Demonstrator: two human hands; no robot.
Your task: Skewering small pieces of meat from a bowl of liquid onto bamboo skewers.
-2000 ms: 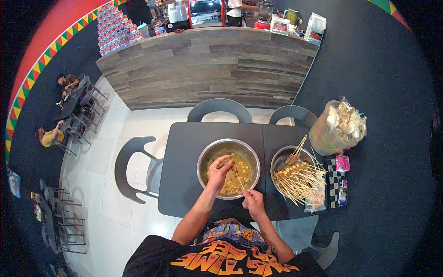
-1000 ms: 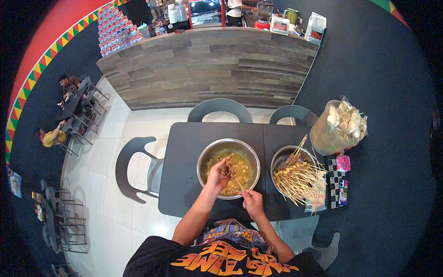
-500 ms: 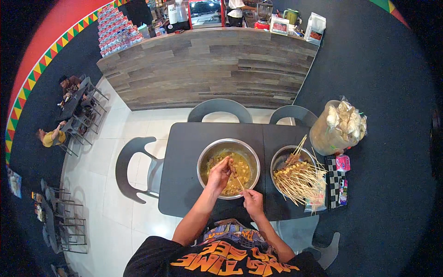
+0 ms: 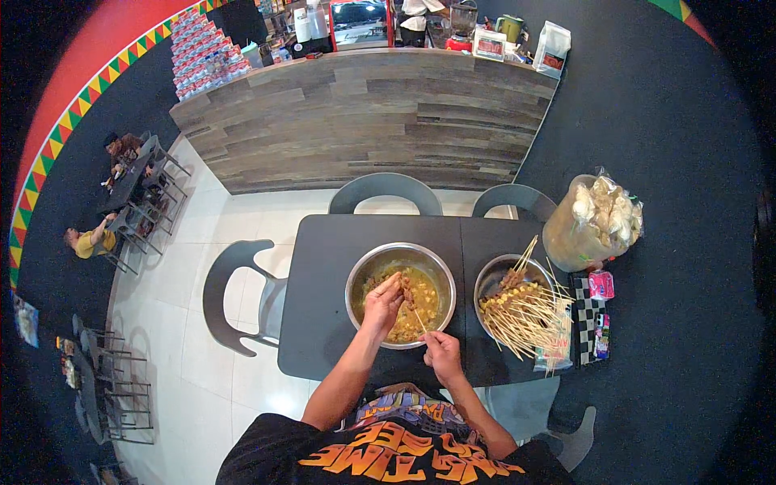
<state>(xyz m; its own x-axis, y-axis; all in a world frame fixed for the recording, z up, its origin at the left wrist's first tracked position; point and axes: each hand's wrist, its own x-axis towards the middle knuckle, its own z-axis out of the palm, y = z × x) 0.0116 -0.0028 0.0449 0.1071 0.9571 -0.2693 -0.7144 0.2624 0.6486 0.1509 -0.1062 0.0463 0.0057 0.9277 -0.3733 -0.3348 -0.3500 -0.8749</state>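
- Steel bowl (image 4: 356, 279), landmark: yellow marinated meat pieces (image 4: 412, 311) lie inside.
- Left hand (image 4: 382, 301) over the bowl, pinching a piece onto the skewer (image 4: 418, 319).
- Right hand (image 4: 444, 354), at its near rim, clamps the skewer's butt (steadying it).
- Right of it, a second bowl (image 4: 491, 279) collects finished skewers (image 4: 529, 319).

A black short-sleeved T-shirt (image 4: 388, 457) with large orange and yellow lettering is worn. Patterned multicoloured shorts (image 4: 396, 404) are seen beneath it. Both forearms are left bare.
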